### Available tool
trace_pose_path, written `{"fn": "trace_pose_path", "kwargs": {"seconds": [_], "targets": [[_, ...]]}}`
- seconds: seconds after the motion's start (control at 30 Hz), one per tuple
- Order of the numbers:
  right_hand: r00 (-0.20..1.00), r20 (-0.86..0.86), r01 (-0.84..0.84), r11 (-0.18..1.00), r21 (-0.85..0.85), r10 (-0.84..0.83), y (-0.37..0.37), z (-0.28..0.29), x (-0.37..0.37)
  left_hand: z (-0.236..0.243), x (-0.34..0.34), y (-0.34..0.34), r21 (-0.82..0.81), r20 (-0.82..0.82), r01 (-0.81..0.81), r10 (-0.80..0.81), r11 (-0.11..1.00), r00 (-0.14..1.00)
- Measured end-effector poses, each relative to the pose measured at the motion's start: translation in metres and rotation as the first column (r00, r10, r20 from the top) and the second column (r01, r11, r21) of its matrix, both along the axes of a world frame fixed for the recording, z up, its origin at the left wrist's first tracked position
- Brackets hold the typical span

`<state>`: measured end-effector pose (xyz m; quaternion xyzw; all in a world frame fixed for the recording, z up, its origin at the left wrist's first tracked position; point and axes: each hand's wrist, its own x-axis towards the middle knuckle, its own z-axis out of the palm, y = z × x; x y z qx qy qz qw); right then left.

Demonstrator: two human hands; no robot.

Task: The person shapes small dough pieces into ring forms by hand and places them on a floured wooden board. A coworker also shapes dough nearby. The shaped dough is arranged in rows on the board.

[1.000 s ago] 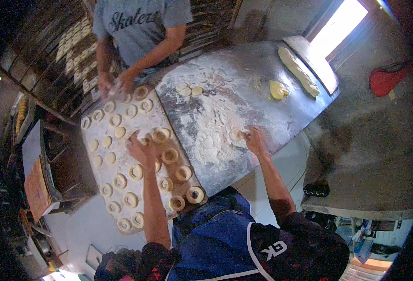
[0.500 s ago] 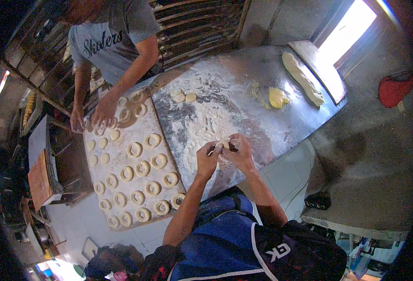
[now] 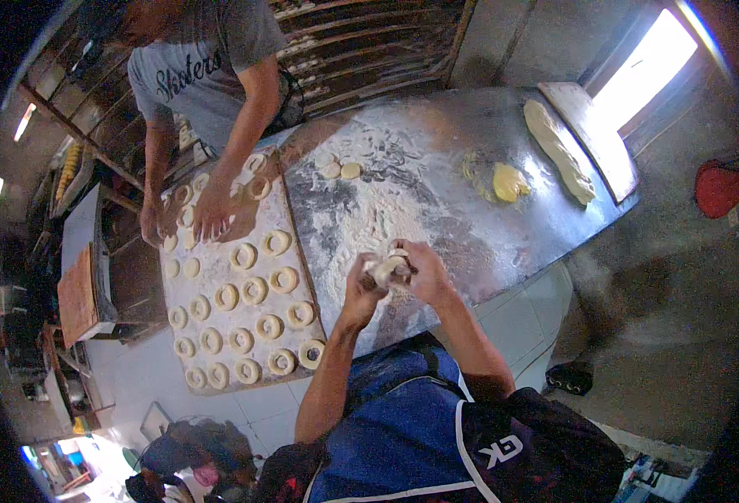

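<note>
Above the floured worktop, a pale dough ring (image 3: 392, 269) is held up between my two hands, slightly blurred by motion. My left hand (image 3: 362, 292) grips its left side, with the fingertips smeared. Curled round its right side is my right hand (image 3: 425, 270), thumb and fingers closed on the dough. To the left lies a floured board (image 3: 210, 277) with rows of dough rings (image 3: 254, 291) and a few flat dough discs (image 3: 191, 267) among them. Two or three more dough discs (image 3: 350, 171) rest on the flour farther off.
Across the board a co-worker in a grey shirt (image 3: 189, 84) reaches over the rings with both hands (image 3: 213, 216). A yellow lump (image 3: 510, 182) and a long dough roll (image 3: 559, 152) lie at the worktop's right, beside a wooden board (image 3: 591, 138).
Both my hands have turned the dough ring, and its hole now shows more openly. The co-worker's hands have shifted on the board. The whole view has moved slightly.
</note>
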<state>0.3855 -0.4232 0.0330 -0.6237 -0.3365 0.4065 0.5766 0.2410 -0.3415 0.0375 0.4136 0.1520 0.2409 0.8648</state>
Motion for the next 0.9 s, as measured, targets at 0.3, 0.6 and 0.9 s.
{"fn": "trace_pose_path", "kwargs": {"seconds": [0.3, 0.6, 0.9], "targets": [[0.983, -0.093, 0.109, 0.909, -0.403, -0.159, 0.036, 0.01, -0.036, -0.008, 0.009, 0.013, 0.731, -0.224, -0.28, 0.607, 0.622, 0.762], [0.973, 0.163, 0.2, 0.952, -0.23, -0.165, 0.067, -0.009, -0.088, -0.037, -0.022, 0.055, 0.938, -0.209, -0.076, 0.724, 0.339, 0.658], [0.994, 0.083, 0.075, 0.994, -0.073, -0.069, 0.104, -0.028, -0.135, -0.065, -0.078, 0.09, 0.701, -0.217, -0.31, 0.607, 0.642, 0.764]]}}
